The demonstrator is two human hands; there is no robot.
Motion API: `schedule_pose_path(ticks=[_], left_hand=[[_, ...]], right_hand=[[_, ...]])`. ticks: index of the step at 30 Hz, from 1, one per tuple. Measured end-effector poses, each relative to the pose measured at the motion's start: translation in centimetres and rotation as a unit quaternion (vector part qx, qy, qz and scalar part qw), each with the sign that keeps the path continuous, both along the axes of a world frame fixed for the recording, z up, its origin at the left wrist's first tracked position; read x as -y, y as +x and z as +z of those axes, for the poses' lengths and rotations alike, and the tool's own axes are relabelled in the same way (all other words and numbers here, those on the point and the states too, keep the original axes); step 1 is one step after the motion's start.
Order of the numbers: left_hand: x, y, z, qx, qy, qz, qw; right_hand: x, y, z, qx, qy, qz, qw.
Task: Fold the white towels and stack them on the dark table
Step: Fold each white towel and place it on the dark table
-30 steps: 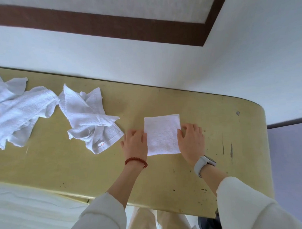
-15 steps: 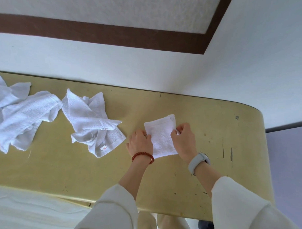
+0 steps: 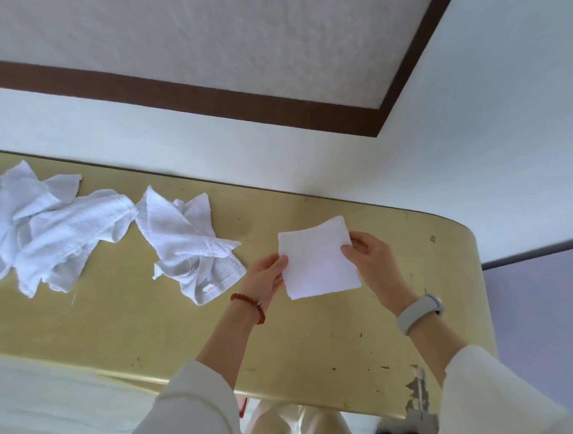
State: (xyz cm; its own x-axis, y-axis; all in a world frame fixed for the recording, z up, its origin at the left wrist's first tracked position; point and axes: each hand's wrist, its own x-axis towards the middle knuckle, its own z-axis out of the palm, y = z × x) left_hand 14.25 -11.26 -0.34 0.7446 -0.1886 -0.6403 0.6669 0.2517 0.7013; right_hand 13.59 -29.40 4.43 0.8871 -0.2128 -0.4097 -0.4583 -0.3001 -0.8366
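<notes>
Nearest the person, two cream sleeves (image 3: 499, 406) reach out over the front edge of the counter (image 3: 306, 357); its yellow-green top is scuffed, with the finish chipped away at the near right corner; a pale surface lies below the counter edge at the left. A red bead bracelet (image 3: 250, 304) circles the left wrist; a grey wristband (image 3: 420, 313) circles the right.

Further in, the folded towel (image 3: 318, 258), a small white square, is held between both hands above the right half of the counter; whether its lower edge touches the top cannot be told. The left hand (image 3: 265, 276) pinches its left edge, thumb on top and fingers curled beneath; the right hand (image 3: 371, 260) pinches its right edge, fingers curled round it.

To the left, a crumpled white towel (image 3: 188, 246) with a red-marked hem lies loose on the counter, near the left hand but apart from it; beyond it, a larger heap of unfolded towels (image 3: 47, 228) runs to the left edge of view.

Behind the counter stands a white wall (image 3: 216, 143) bearing a brown band (image 3: 192, 100).
</notes>
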Motion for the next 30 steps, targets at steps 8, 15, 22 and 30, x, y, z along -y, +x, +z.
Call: schedule_pose_path(ticks=[8,15,22,30], left_hand=[[-3.0,-5.7,5.5,0.192,0.343,0.117,0.912],[-8.3,-14.7,8.7,0.213,0.531,0.224,0.789],[-16.8,-23.8,12.8,0.151,0.461,0.364,0.795],[-31.7,-38.1,16.5,0.173,0.391,0.496,0.756]], right_hand=[[-4.2,-2.6,1.6,0.041,0.090,0.074,0.992],[-12.7,-7.8,3.3,0.252,-0.063,0.228,0.938],[-23.1,-13.8,7.4,0.327,-0.020,0.362,0.873],[-41.9,-24.0,12.8,0.339,0.091,0.499,0.792]])
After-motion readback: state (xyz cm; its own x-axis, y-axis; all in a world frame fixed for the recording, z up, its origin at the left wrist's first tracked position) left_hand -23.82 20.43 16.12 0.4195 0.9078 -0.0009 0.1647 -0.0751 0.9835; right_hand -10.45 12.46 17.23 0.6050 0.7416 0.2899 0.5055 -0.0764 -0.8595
